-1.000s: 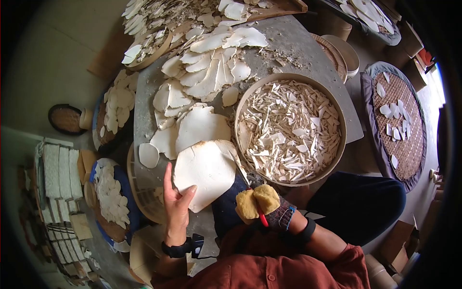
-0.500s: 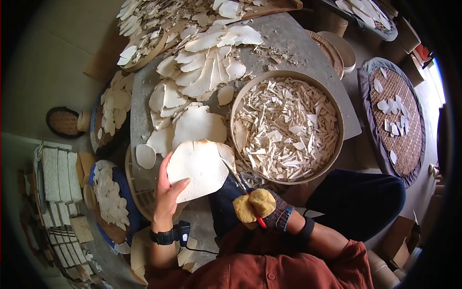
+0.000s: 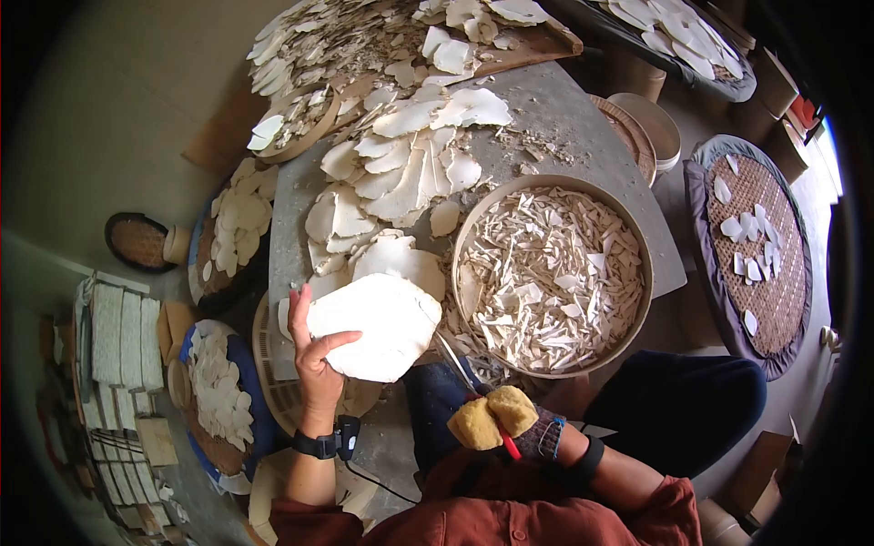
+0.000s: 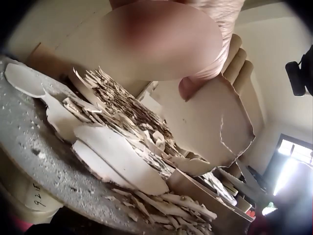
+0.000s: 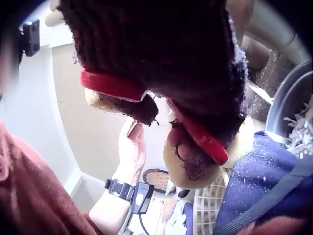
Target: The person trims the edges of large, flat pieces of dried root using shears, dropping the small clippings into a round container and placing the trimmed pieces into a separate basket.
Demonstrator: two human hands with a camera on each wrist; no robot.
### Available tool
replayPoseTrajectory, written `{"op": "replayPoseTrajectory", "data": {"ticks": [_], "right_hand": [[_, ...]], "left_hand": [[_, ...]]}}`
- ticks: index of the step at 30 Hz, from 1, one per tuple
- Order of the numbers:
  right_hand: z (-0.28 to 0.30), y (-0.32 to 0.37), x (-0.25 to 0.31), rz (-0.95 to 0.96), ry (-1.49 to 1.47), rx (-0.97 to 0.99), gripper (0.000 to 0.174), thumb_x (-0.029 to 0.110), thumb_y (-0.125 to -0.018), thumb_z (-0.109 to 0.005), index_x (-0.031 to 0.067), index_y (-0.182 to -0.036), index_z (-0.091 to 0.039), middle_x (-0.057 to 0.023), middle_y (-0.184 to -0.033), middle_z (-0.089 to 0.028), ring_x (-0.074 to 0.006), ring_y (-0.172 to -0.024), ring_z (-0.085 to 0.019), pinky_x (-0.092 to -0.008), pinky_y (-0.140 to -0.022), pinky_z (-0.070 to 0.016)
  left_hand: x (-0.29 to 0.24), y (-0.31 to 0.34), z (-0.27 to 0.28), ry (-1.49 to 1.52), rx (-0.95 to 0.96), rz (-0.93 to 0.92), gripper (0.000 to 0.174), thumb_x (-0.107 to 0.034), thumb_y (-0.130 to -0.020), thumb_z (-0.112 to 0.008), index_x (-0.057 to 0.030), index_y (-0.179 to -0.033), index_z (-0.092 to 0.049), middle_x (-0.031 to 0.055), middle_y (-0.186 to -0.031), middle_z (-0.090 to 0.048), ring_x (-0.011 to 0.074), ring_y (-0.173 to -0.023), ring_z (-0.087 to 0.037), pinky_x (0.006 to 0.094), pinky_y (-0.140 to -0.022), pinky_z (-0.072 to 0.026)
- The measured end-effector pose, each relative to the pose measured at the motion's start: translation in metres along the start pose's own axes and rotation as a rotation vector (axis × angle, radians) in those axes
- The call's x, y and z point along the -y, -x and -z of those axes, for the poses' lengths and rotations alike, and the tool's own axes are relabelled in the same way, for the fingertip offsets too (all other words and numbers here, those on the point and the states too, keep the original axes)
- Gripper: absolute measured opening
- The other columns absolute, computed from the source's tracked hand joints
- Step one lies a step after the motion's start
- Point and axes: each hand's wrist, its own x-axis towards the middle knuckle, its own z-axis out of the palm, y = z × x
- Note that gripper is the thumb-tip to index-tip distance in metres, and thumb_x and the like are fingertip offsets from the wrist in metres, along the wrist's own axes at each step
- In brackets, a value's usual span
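My left hand grips a white, irregular flat sheet by its left edge, thumb across the upper face. The left wrist view shows the sheet with a ragged edge and a crack near its rim. My right hand, in a dark knit glove with yellow padding, holds red-handled scissors, the blades near the sheet's right edge. In the left wrist view the scissors' blades stand apart by the rim. Red handles loop round the gloved fingers in the right wrist view.
A round tub of white strips stands to the right on the grey table. Overlapping white sheets lie beyond my left hand. More pieces fill a wooden tray at the back and a woven tray at the right.
Relative to the tub, the held sheet has shifted and turned slightly in my left hand. The scissor blades, over the sheet's right edge before, now show beside it. The head view has also shifted.
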Motion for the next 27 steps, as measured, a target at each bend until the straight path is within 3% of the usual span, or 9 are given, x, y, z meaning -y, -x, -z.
{"op": "replayPoseTrajectory", "data": {"ticks": [2,5,12,14,19,22,23,25,27], "right_hand": [[-0.002,0.001,-0.024,-0.061,-0.128,0.036,0.039,0.016,-0.084,-0.061,0.0097,-0.122,-0.053,-0.0105,-0.124,-0.053,-0.0233,-0.116,-0.049,-0.0329,-0.100,-0.0357],[-0.001,-0.006,-0.030,0.011,0.105,-0.004,0.041,0.017,-0.082,-0.063,0.0108,-0.121,-0.053,-0.0094,-0.123,-0.053,-0.0235,-0.116,-0.049,-0.0333,-0.101,-0.0349],[0.000,-0.031,0.005,0.089,0.024,-0.085,0.032,0.017,-0.079,-0.064,0.0089,-0.110,-0.060,-0.0107,-0.109,-0.060,-0.0274,-0.104,-0.055,-0.0362,-0.093,-0.0405],[0.005,-0.030,0.002,0.052,0.268,-0.040,0.032,0.016,-0.077,-0.063,0.0080,-0.108,-0.061,-0.0115,-0.109,-0.060,-0.0273,-0.105,-0.055,-0.0362,-0.092,-0.0413],[0.005,-0.028,0.010,0.111,0.375,-0.048,0.028,0.016,-0.077,-0.064,0.0077,-0.103,-0.062,-0.0103,-0.103,-0.063,-0.0268,-0.097,-0.059,-0.0357,-0.085,-0.0454],[0.004,-0.018,-0.003,0.023,0.152,-0.129,0.028,0.017,-0.081,-0.059,0.0058,-0.106,-0.060,-0.0103,-0.104,-0.063,-0.0257,-0.096,-0.060,-0.0341,-0.085,-0.0467],[0.007,-0.017,-0.004,-0.040,0.029,-0.162,0.029,0.018,-0.083,-0.057,0.0049,-0.108,-0.060,-0.0105,-0.105,-0.063,-0.0253,-0.097,-0.060,-0.0333,-0.085,-0.0469],[0.013,-0.013,-0.005,0.055,0.362,-0.097,0.031,0.020,-0.082,-0.056,0.0057,-0.110,-0.059,-0.0116,-0.107,-0.062,-0.0258,-0.099,-0.059,-0.0355,-0.087,-0.0457],[0.003,-0.008,-0.005,0.112,0.551,-0.119,0.031,0.020,-0.081,-0.057,0.0057,-0.108,-0.060,-0.0120,-0.105,-0.063,-0.0274,-0.098,-0.059,-0.0369,-0.086,-0.0456]], "left_hand": [[-0.003,0.004,-0.004,0.030,-0.017,0.000,0.009,-0.012,-0.071,-0.071,-0.0199,-0.076,-0.072,0.0121,-0.142,-0.032,0.0343,-0.135,-0.021,0.0430,-0.108,-0.0231],[-0.001,0.012,-0.008,0.042,-0.031,-0.007,0.008,-0.013,-0.072,-0.070,-0.0198,-0.076,-0.072,0.0128,-0.143,-0.031,0.0343,-0.135,-0.021,0.0432,-0.108,-0.0236],[0.000,0.019,-0.012,0.056,-0.014,0.003,0.009,-0.012,-0.072,-0.069,-0.0195,-0.075,-0.072,0.0104,-0.141,-0.036,0.0338,-0.134,-0.023,0.0432,-0.108,-0.0251],[0.003,0.019,-0.014,0.050,-0.011,0.000,0.010,-0.011,-0.072,-0.069,-0.0195,-0.076,-0.072,0.0092,-0.139,-0.038,0.0336,-0.133,-0.026,0.0427,-0.107,-0.0264],[-0.008,0.015,-0.010,-0.069,-0.036,-0.046,0.014,-0.006,-0.072,-0.069,-0.0153,-0.083,-0.070,0.0074,-0.124,-0.053,0.0296,-0.122,-0.041,0.0393,-0.101,-0.0348],[-0.009,0.017,-0.006,-0.089,-0.017,0.037,0.014,-0.001,-0.073,-0.066,-0.0106,-0.084,-0.067,0.0057,-0.107,-0.061,0.0269,-0.101,-0.053,0.0355,-0.091,-0.0419],[-0.010,0.020,-0.006,0.116,-0.048,0.196,0.016,-0.001,-0.076,-0.064,-0.0072,-0.091,-0.064,0.0065,-0.104,-0.061,0.0224,-0.093,-0.055,0.0311,-0.083,-0.0435],[-0.011,0.028,-0.008,0.535,-0.089,0.518,0.024,-0.001,-0.080,-0.061,-0.0005,-0.104,-0.057,0.0079,-0.097,-0.061,0.0132,-0.076,-0.057,0.0221,-0.068,-0.0468],[-0.031,0.022,0.007,0.716,0.042,0.682,0.042,-0.001,-0.082,-0.060,0.0013,-0.120,-0.042,0.0088,-0.097,-0.061,0.0101,-0.078,-0.059,0.0206,-0.059,-0.0479]]}}
